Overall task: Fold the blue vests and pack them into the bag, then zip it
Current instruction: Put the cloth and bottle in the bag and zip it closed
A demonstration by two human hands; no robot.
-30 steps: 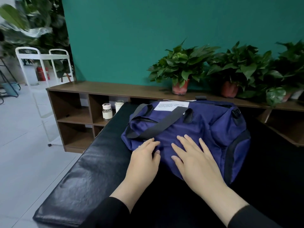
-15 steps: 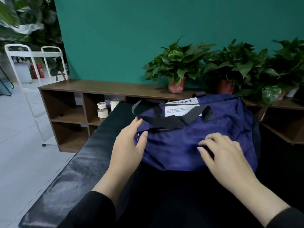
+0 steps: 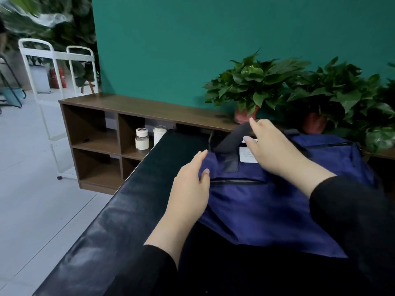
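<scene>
A dark blue duffel bag (image 3: 267,210) lies on the black padded table (image 3: 119,231). My left hand (image 3: 190,189) rests against the bag's left end with straight fingers, the thumb on the front panel near a shut pocket zip (image 3: 235,181). My right hand (image 3: 275,150) reaches over the top and pinches the black handle strap (image 3: 233,144), which stands lifted. A white label (image 3: 245,155) shows under that hand. No blue vest is in sight. The bag's top zip is hidden behind my right arm.
A brown cubby shelf (image 3: 96,133) runs along the green wall behind the table, with two white-capped jars (image 3: 141,138) in one cubby. Potted plants (image 3: 256,82) stand on top of it, just behind the bag. A white cart (image 3: 55,60) stands on the tiled floor at the left.
My right hand has left the bag's front panel, moved up to the top and taken the handle strap, lifting it. My left hand stays at the bag's left end.
</scene>
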